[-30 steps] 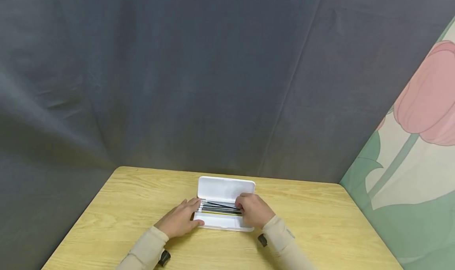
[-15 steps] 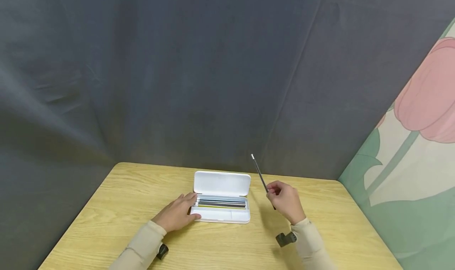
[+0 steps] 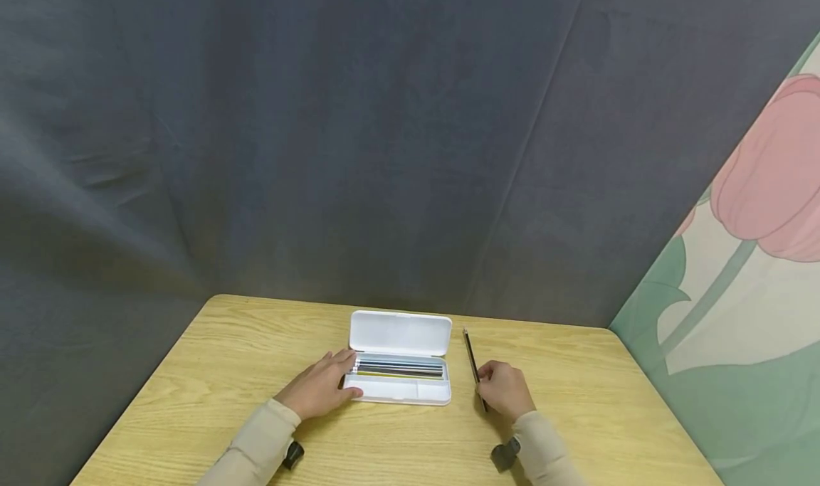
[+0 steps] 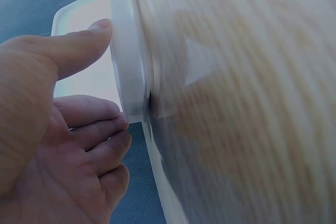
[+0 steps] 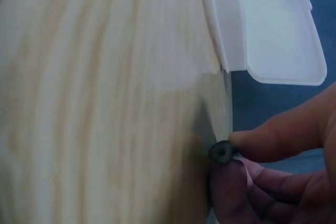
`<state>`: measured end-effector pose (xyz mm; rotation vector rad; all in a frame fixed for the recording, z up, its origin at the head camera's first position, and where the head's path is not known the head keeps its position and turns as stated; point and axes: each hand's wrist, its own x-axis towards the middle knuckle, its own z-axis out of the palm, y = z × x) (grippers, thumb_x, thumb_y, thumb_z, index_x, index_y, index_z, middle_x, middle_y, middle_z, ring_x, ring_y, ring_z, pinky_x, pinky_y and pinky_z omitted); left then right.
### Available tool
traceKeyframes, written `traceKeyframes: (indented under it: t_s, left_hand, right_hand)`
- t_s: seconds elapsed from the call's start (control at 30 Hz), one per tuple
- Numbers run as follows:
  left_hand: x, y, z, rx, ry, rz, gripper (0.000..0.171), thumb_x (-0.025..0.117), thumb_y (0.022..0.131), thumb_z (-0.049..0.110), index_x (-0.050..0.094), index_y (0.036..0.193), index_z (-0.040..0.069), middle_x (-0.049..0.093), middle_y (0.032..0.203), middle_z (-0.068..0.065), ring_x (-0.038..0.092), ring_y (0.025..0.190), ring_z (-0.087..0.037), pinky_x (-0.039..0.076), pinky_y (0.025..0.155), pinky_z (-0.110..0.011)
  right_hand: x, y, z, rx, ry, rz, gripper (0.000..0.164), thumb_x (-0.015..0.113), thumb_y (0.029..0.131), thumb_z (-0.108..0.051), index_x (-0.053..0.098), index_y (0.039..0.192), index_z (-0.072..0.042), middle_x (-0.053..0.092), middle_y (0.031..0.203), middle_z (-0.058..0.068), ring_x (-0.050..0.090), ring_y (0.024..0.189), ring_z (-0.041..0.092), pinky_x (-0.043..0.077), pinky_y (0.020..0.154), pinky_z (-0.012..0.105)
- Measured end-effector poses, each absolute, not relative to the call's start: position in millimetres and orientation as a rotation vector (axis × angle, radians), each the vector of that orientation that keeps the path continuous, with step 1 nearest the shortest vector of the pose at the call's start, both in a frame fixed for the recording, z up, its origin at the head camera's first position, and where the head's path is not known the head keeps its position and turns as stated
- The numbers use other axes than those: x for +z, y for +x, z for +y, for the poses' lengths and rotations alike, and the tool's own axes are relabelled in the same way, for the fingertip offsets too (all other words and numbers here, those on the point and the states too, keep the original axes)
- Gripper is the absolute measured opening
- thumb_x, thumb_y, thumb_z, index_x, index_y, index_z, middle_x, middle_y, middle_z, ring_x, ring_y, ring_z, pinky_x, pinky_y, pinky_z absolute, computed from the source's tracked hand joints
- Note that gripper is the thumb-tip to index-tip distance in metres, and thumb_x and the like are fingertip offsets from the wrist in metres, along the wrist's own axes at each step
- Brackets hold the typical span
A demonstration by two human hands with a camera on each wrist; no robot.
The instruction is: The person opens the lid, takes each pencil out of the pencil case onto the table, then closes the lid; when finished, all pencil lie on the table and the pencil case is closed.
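Note:
A white pencil case (image 3: 397, 392) stands with its lid (image 3: 400, 333) raised at the middle of the table. Inside its back compartment lie several pencils (image 3: 400, 368), mostly dark, one yellow. My left hand (image 3: 320, 386) rests against the case's left end; in the left wrist view the thumb touches the rim and the other fingers lie loosely by the corner. Right of the case, my right hand (image 3: 505, 390) pinches a black pencil (image 3: 472, 358) between thumb and fingers, low over the table. The right wrist view shows the pencil's blunt near end (image 5: 222, 152).
The wooden table (image 3: 256, 336) ends at a dark grey curtain (image 3: 384, 151) behind the case. A tulip-patterned cloth (image 3: 756, 294) hangs along the right side. The front compartment of the case has a small divider near its right.
My right hand has lifted the black pencil out of the case, carried it to the right and lowered it to the table. The left hand has stayed at the case's left end.

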<state>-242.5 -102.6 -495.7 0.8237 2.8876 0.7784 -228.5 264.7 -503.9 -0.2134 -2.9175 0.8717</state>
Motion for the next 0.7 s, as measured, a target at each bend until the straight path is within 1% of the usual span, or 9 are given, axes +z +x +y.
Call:
traceKeyframes:
  t_s: [0.1, 0.23, 0.57, 0.7]
  left_hand:
    - [-497.3, -242.7, -103.5, 0.800, 0.806, 2.879, 0.072, 0.072, 0.094, 0.039, 0.050, 0.147, -0.003, 0.046, 0.157, -0.018, 0.045, 0.144, -0.045, 0.036, 0.123, -0.056]
    - [-499.5, -243.6, -105.3, 0.802, 0.797, 2.876, 0.071, 0.071, 0.094, 0.040, 0.050, 0.147, -0.002, 0.046, 0.158, -0.018, 0.044, 0.144, -0.044, 0.035, 0.124, -0.056]
    - [-500.0, -246.2, -108.4, 0.797, 0.760, 2.872, 0.071, 0.071, 0.094, 0.040, 0.049, 0.148, -0.001, 0.044, 0.159, -0.016, 0.043, 0.145, -0.045, 0.034, 0.124, -0.056]
    - [-498.8, -244.0, -107.2, 0.800, 0.771, 2.867, 0.072, 0.071, 0.094, 0.040, 0.049, 0.148, -0.002, 0.044, 0.159, -0.017, 0.043, 0.145, -0.045, 0.034, 0.124, -0.056]
  right_hand:
    - [-506.0, -231.9, 261.2, 0.841, -0.189, -2.917, 0.031, 0.060, 0.077, -0.001, 0.071, 0.106, 0.002, 0.064, 0.070, 0.003, 0.047, 0.052, 0.013, 0.037, 0.047, 0.023]
    - [-505.6, -235.8, 259.2, 0.824, -0.142, -2.935, 0.041, 0.060, 0.076, 0.000, 0.068, 0.116, 0.004, 0.058, 0.064, 0.001, 0.044, 0.050, 0.012, 0.034, 0.046, 0.023]
    - [-502.2, -237.0, 255.9, 0.848, -0.067, -2.976, 0.042, 0.061, 0.080, 0.002, 0.065, 0.122, 0.003, 0.059, 0.066, 0.001, 0.047, 0.051, 0.013, 0.037, 0.047, 0.023]
    - [-499.8, -236.3, 256.2, 0.850, -0.050, -2.980, 0.041, 0.064, 0.082, 0.001, 0.064, 0.123, 0.004, 0.060, 0.070, 0.001, 0.049, 0.053, 0.013, 0.039, 0.048, 0.023]
